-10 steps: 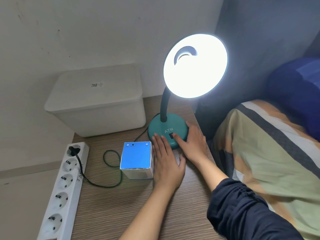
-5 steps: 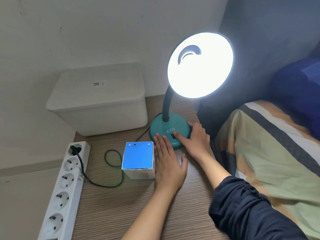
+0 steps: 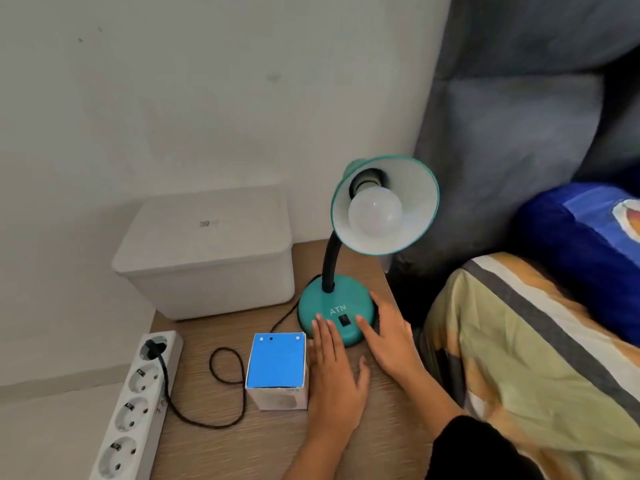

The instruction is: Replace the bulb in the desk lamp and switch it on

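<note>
A teal desk lamp stands on the wooden table, its round base (image 3: 329, 303) marked ATN with a black rocker switch (image 3: 343, 320) on the front. Its shade (image 3: 415, 188) tilts toward me and holds a white globe bulb (image 3: 375, 212), which is dark. My left hand (image 3: 334, 372) lies flat on the table, fingertips touching the base's front edge. My right hand (image 3: 389, 336) rests open against the base's right side, index fingertip just right of the switch. A blue-topped bulb box (image 3: 277, 363) stands beside my left hand.
A white lidded bin (image 3: 207, 258) sits at the back left. A white power strip (image 3: 138, 403) lies along the table's left edge with the lamp's black cord (image 3: 225, 375) plugged into its top socket. A bed with a striped blanket (image 3: 536, 358) borders the right.
The bulb was lit in both earlier frames and is now dark. My right index finger has slid off the switch to its right. The view has tilted, so the lamp sits lower.
</note>
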